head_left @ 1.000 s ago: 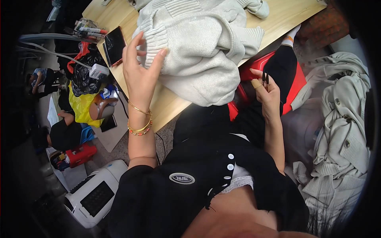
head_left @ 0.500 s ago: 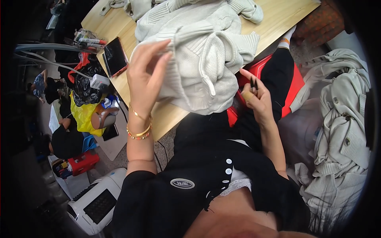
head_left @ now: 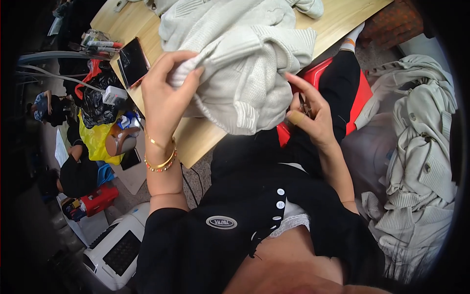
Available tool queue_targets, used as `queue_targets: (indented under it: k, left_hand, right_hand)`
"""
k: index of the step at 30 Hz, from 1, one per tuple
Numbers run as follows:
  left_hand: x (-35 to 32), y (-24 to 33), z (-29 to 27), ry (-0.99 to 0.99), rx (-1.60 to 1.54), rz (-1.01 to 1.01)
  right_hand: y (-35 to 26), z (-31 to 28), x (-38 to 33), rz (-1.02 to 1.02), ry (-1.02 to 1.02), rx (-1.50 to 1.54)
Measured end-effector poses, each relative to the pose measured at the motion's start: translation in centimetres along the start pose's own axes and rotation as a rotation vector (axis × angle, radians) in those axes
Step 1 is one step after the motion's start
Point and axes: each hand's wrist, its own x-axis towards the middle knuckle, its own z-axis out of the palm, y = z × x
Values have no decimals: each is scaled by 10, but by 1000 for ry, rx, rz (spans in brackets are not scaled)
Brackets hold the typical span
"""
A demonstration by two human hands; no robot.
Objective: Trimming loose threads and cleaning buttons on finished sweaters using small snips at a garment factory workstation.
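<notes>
A bunched cream knitted cardigan (head_left: pixel 254 78) lies on the wooden table and hangs over its front edge. My left hand (head_left: pixel 169 90) is closed on its ribbed edge, which passes between thumb and fingers. At the cardigan's right side is my right hand (head_left: pixel 313 112), with tan tape round the thumb. Its index finger reaches out to the knit, while the other fingers curl round small dark thread snips (head_left: pixel 304 106), partly hidden in the palm.
The wooden table (head_left: pixel 196 142) holds a phone (head_left: pixel 132 62) and a pen holder (head_left: pixel 100 41). A red stool (head_left: pixel 360 100) is under my leg. Right of me lies a pile of cream knitwear (head_left: pixel 423 132). Left are bags (head_left: pixel 95 139), a white machine (head_left: pixel 117 250) and another person (head_left: pixel 78 166).
My left hand has moved left and closed on the cardigan's ribbed edge. The cardigan's folds have shifted. My right hand has come slightly left, its index finger now at the knit.
</notes>
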Motion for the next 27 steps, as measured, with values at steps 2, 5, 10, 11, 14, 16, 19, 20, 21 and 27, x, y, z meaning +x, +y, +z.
queue_targets:
  k: [2, 5, 10, 11, 14, 16, 19, 20, 21, 27]
  left_hand:
    - [-15, 0, -4, -15, -114, 1]
    - [-35, 8, -15, -16, -313, -46]
    - [-35, -20, -47, 342, -611, 209]
    - [-32, -31, -52, 389, -635, 136]
    - [-15, -59, -42, 437, -169, -148]
    - [-8, -59, -25, 403, 380, 52]
    - [4, -30, 0, 207, 442, 407]
    - [9, -25, 6, 122, 416, 457]
    - [16, -21, 13, 80, 399, 474]
    - [49, -10, 26, -280, 549, 552]
  right_hand:
    - [-6, -1, 5, 4, 23, -18]
    - [-4, 0, 9, -9, 53, -13]
    - [6, 0, 9, -74, 85, 3]
    - [7, 0, 10, -100, 95, 1]
    - [4, -3, 9, -139, 144, -25]
    - [0, -4, 9, -134, 148, -21]
    - [-5, -9, 6, -113, 182, -72]
    - [-6, -9, 5, -113, 194, -60]
    - [-8, -9, 4, -113, 207, -55]
    - [-3, -17, 3, -157, 295, -48]
